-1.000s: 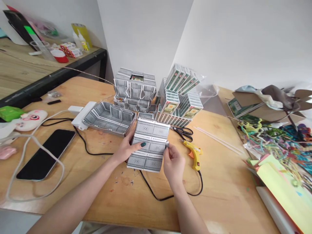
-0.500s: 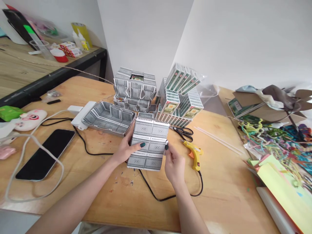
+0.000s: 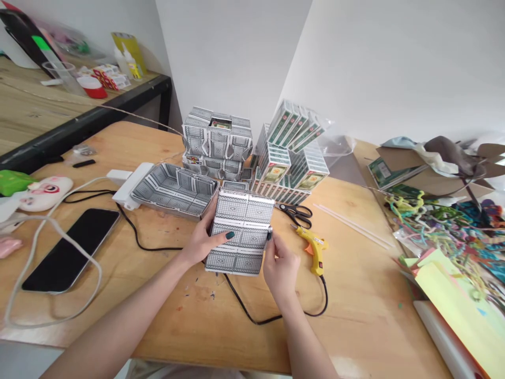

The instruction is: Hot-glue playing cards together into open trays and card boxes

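Between my hands is a panel of joined playing cards (image 3: 241,218), grey-patterned backs facing up, tilted over the table. My left hand (image 3: 203,242) grips its left edge, thumb flat on the cards and fingers hidden beneath. At the right edge, my right hand (image 3: 281,263) pinches the border with thumb and fingers; the far side of that grip is hidden. Just behind lies an open tray made of playing cards (image 3: 173,192). A yellow hot glue gun (image 3: 315,250) lies on its side right of my right hand, with black-handled scissors (image 3: 295,215) above it.
Behind stand a card-built box (image 3: 216,137) and stacked green-and-white card packs (image 3: 276,163). Clear glue sticks (image 3: 351,226) lie to the right, near a colourful craft pile (image 3: 453,231). A phone (image 3: 71,250), white cable (image 3: 97,302) and power strip (image 3: 132,187) occupy the left.
My right hand has shifted very slightly left and down along the panel's right edge. My left hand keeps the same hold. The whole view has shifted a little.
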Tool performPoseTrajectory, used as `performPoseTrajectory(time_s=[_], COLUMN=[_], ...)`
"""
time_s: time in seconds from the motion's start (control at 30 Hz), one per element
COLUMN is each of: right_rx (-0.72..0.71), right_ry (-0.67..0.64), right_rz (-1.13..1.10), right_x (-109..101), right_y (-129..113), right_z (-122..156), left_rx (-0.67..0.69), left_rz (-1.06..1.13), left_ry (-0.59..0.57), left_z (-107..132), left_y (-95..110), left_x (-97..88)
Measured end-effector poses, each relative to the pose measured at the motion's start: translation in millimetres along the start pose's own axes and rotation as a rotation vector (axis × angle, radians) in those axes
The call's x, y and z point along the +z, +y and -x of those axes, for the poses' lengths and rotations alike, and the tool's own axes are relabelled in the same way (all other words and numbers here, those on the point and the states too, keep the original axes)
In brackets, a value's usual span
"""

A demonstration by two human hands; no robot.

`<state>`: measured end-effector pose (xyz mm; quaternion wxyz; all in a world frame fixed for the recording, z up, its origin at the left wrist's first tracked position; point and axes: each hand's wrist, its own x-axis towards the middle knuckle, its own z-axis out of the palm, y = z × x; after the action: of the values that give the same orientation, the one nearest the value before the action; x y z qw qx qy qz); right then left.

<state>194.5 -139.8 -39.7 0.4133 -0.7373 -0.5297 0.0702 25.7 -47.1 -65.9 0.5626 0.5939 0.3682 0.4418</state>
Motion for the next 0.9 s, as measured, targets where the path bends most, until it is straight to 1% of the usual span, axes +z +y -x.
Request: performPoseTrajectory(time_s=[0.2,0.37,0.43,0.5,0.6,0.7,0.8,0.9], right_rx=[-0.047,-0.084,-0.104,-0.143,-0.196,-0.211,-0.213,-0.252], right_ry=[0.071,0.139,0.133,0.098,0.028,-0.004,0.008,0.072], right_rz=[0.158,0.331,0.382,0.411,0.418,0.385,0.330,0.279], right_x=[5,10,11,11,10,7,5,6], right_y=[-1,1,2,2,1,1,4,8], right_z=[5,8,9,9,7,4,1,-1], left_rx=[-0.007,0.004,0.010,0.006,-0.013,-0.011,0.010,0.036], left_rz=[-0.003,-0.004,-0.006,-0.007,-0.007,-0.006,-0.003,0.007], left_ry=[-0.013,-0.025,-0.022,-0.009,0.018,0.039,0.045,0.033], left_z=[0,1,1,2,3,4,4,5], left_y=[-2,-2,-3,-3,-3,-2,1,4], left_x=[-1.7,-1.5,-1.3,-1.2,-1.3,-1.1,-0.5,0.1])
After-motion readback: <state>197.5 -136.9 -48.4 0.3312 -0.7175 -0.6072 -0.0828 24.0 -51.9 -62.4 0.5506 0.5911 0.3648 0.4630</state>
